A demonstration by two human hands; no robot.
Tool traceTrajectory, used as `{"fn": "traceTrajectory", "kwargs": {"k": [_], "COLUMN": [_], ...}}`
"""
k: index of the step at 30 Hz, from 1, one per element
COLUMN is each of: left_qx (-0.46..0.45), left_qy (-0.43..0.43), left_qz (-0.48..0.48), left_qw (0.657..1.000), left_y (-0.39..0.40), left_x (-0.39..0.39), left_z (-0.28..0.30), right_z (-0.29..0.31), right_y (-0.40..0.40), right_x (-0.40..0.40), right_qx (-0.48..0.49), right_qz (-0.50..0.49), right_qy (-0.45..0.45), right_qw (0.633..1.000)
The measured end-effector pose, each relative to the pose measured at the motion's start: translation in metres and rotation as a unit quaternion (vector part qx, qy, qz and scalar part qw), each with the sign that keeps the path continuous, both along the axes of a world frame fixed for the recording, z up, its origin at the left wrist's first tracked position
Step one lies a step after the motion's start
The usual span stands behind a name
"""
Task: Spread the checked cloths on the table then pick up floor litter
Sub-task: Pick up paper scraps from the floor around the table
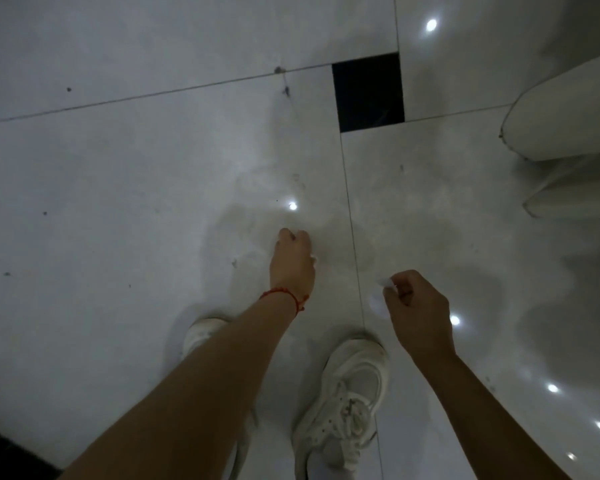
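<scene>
Litter (386,283) is what I'm after now: from my head view a small white scrap sits pinched in my right hand (417,306), my left hand (292,259) curls down at the floor (118,202) ahead, contents unclear, so gathering looks underway, no cloths visible.

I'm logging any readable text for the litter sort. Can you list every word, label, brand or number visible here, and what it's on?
None can be read.
White scrap pinched in the right hand: no print shows.
White shoe: no brand mark or lettering shows.
Floor tiles and red wrist string: no text.
</scene>
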State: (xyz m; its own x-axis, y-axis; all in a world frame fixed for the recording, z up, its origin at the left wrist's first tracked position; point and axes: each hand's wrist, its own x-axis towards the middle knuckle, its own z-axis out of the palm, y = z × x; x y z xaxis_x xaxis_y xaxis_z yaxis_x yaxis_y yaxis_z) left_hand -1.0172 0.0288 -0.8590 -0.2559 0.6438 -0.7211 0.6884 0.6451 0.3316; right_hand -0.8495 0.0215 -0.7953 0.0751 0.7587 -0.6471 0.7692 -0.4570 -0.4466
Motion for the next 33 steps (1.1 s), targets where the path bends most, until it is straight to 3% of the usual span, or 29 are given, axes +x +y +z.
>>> {"fn": "traceTrajectory", "kwargs": {"k": [2,6,13,23,33], "left_qx": [-0.01,0.015,0.092,0.181,0.202], "left_qy": [-0.02,-0.072,-0.149,-0.206,-0.209], "left_qz": [0.04,0.216,0.341,0.282,0.132], "left_qw": [0.999,0.974,0.923,0.919,0.948], "left_y": [0.001,0.01,0.017,0.03,-0.007], "left_x": [-0.008,-0.027,-0.069,-0.102,-0.102], "left_z": [0.004,0.043,0.173,0.433,0.632], "right_z": [0.004,0.032,0.136,0.374,0.572], "right_y": [0.0,0.007,0.031,0.039,-0.058], "right_x": [0.0,-0.008,-0.034,-0.058,-0.048], "right_qx": [-0.005,0.0,0.03,0.164,0.208], "right_qz": [-0.01,-0.023,-0.043,-0.146,-0.342], "right_qy": [-0.001,-0.001,0.028,0.094,0.112], "right_qw": [1.0,1.0,0.998,0.971,0.91]}}
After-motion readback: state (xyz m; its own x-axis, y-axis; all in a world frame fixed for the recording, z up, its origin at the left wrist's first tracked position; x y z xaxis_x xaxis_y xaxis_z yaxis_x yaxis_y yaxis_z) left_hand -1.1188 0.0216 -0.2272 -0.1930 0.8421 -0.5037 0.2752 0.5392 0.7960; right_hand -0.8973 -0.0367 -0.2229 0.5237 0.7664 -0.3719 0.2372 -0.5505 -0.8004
